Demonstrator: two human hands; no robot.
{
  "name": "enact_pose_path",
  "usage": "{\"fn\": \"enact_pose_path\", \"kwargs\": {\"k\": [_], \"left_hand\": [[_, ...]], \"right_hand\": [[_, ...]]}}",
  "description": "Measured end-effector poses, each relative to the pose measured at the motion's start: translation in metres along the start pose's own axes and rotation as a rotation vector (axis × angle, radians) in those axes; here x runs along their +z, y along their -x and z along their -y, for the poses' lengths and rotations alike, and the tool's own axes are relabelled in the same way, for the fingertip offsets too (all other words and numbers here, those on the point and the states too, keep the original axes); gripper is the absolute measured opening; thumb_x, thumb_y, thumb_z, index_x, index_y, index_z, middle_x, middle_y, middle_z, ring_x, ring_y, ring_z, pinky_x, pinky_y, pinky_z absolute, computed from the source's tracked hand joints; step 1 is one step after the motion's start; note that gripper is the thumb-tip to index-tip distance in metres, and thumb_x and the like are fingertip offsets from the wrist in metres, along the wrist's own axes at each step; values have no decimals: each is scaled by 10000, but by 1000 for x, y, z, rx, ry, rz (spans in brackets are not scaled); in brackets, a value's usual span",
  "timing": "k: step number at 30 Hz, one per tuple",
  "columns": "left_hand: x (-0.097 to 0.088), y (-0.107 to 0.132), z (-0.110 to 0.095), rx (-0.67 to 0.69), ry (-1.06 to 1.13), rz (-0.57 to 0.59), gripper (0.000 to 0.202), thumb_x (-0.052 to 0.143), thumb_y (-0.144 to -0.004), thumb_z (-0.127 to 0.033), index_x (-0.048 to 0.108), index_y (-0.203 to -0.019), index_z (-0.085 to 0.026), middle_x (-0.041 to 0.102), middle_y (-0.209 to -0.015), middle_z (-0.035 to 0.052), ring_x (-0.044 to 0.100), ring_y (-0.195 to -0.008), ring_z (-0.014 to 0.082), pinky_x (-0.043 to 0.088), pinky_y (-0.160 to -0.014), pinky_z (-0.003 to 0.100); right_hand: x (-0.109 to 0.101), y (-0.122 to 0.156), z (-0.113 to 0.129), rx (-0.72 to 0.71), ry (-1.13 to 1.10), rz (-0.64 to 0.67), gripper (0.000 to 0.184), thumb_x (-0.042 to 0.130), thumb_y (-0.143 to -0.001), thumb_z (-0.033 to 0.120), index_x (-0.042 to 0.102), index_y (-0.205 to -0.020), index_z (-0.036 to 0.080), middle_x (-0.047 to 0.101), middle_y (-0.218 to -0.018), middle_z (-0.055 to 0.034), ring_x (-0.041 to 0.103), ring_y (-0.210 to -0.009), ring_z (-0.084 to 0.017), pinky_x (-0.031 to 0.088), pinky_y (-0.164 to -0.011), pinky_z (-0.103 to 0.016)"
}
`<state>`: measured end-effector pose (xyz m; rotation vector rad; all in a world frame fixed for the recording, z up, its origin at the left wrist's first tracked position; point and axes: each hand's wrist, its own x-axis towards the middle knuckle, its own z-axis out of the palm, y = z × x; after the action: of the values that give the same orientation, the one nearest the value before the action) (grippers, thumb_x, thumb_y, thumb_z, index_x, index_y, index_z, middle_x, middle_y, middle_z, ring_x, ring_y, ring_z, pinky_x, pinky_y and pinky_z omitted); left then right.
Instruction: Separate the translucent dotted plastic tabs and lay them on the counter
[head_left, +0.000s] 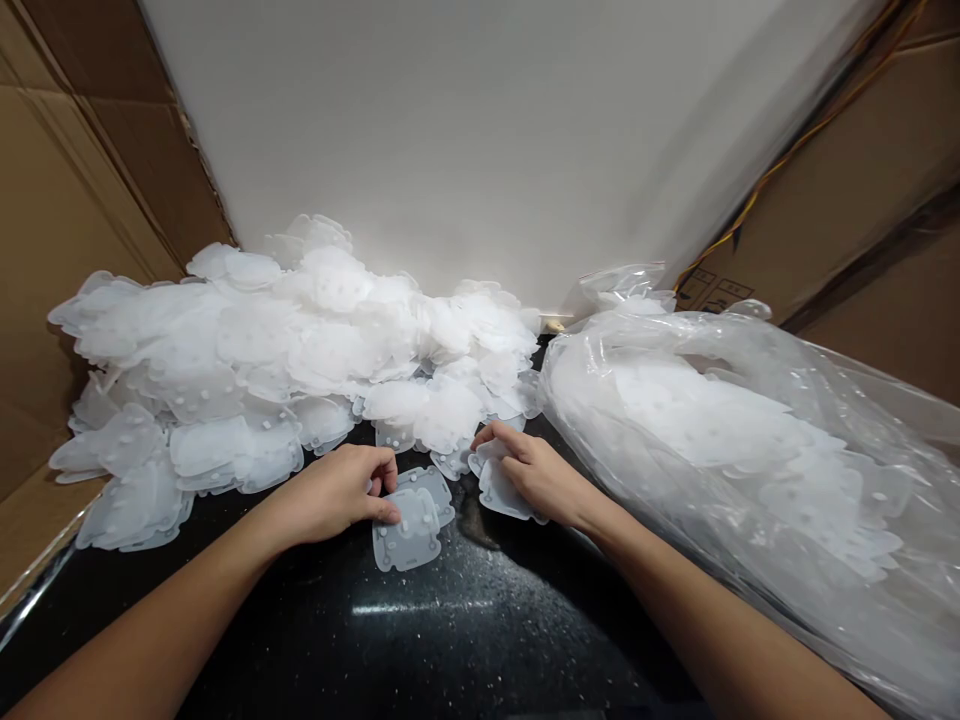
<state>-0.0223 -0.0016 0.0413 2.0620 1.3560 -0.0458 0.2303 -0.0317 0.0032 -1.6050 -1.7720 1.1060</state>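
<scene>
Thin, translucent white plastic sheets with rounded corners, small slots and raised dots lie heaped in a large pile beyond my hands. My left hand pinches a couple of overlapping plastic sheets at their left edge, thumb on top, just above the black tabletop. To its right, my right hand is closed over other plastic sheets, index finger bent toward the front of the pile. How many sheets it grips is hidden under the fingers.
At the right lies a large clear plastic bag full of similar sheets. A cardboard box stands at the left and another cardboard box at the right, with a yellow cord along it. A white wall closes the back.
</scene>
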Motion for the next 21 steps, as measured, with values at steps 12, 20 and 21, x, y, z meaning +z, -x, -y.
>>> {"fn": "enact_pose_path", "kwargs": {"k": [12,20,21], "left_hand": [[-6,5,-11,38,499,129,302,627,-793,-465,450,-790,-221,612,-638,-41,336,-490,99,248,-496,228],[1,-1,-8,127,447,-81,278,624,-813,-475,542,-816,-210,612,-751,-6,508,-617,142,339,-551,252],[1,-1,-8,162,325,-148,244,646,-802,-444,578,-816,-210,633,-824,10,555,-730,177,376,-621,270]], "right_hand": [[3,9,7,-315,40,136,439,768,-753,373,570,-1124,249,548,-727,29,468,-609,-133,369,-571,-250],[9,10,11,-488,-80,-38,136,622,-854,314,712,-896,222,552,-920,-57,550,-836,-191,438,-743,-308],[8,8,11,-390,-189,-55,176,643,-838,372,690,-822,202,577,-898,-57,561,-817,-191,440,-723,-308]]}}
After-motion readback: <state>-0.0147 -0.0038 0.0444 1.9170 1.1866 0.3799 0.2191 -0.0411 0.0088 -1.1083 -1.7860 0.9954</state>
